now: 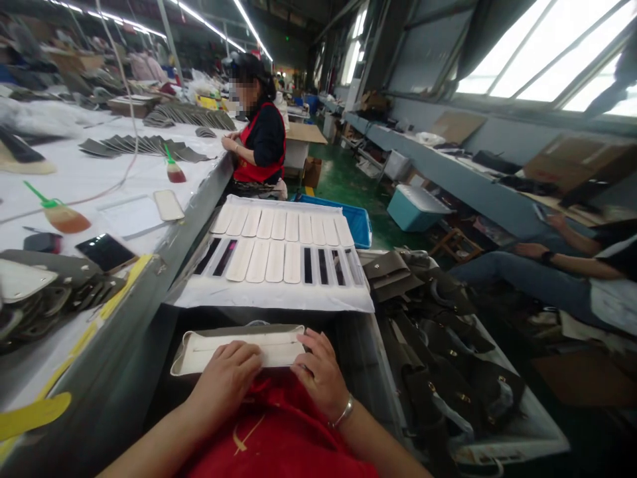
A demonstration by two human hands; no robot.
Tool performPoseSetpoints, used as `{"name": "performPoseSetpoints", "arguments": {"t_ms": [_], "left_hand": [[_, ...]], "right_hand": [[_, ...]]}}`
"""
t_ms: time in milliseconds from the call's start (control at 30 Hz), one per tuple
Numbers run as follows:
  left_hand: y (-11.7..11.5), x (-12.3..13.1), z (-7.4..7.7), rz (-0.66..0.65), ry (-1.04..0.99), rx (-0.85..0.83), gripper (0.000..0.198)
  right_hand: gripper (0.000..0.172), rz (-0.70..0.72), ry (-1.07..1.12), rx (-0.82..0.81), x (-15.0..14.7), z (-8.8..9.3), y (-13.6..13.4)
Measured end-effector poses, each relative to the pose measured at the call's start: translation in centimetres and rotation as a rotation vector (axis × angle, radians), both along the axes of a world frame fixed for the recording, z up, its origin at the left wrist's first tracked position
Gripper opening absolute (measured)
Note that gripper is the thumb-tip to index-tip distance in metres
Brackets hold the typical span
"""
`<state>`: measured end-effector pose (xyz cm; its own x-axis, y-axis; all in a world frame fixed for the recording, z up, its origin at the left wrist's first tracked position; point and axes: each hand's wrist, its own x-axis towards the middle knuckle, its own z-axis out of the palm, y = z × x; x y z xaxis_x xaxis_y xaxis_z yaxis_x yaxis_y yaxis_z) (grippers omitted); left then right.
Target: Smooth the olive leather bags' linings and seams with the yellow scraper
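Observation:
A cream, olive-edged leather panel (233,342) lies across my lap on my red apron (279,438). My left hand (226,378) rests curled on its near edge, fingers pressed down on it. My right hand (321,372), with a bracelet at the wrist, presses on the panel's right end with bent fingers. Just beyond, a white board (271,295) carries two rows of cream oblong strips (283,229) with some dark slots between them.
A long white worktable (99,179) runs along my left with glue bottles (60,214), a phone and stacked olive pieces. A bin of dark olive bags (438,332) stands at my right. One person in a red apron (259,143) works ahead; another sits at right.

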<state>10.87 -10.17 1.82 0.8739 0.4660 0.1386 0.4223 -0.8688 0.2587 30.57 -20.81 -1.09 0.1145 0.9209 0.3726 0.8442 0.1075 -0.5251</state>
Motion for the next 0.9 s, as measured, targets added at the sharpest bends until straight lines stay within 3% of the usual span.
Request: {"name": "performPoseSetpoints", "arguments": {"t_ms": [300, 467, 600, 667, 767, 900], "left_hand": [[-1.0, 1.3, 0.4, 0.147, 0.048, -0.062, 0.020], [-0.7, 2.4, 1.4, 0.236, 0.164, -0.098, 0.020], [-0.1, 3.0, 2.0, 0.253, 0.260, -0.116, 0.017], [0.2, 3.2, 2.0, 0.249, 0.289, -0.117, 0.017], [0.6, 3.2, 1.8, 0.230, 0.332, -0.150, 0.018], [1.2, 3.2, 1.6, 0.213, 0.336, -0.205, 0.019]], "right_hand": [[0.009, -0.101, -0.031, -0.008, -1.3, 0.3, 0.7], [0.007, -0.304, -0.013, -0.082, -2.2, 0.3, 0.7], [0.035, -0.525, 0.104, -0.309, -1.7, 0.3, 0.5], [0.040, -0.471, 0.281, -0.539, -1.6, 0.2, 0.5], [0.056, -0.355, 0.776, -0.844, -2.0, -0.1, 1.0], [0.053, -0.379, 1.317, -0.938, -3.2, -0.3, 1.9]]}}
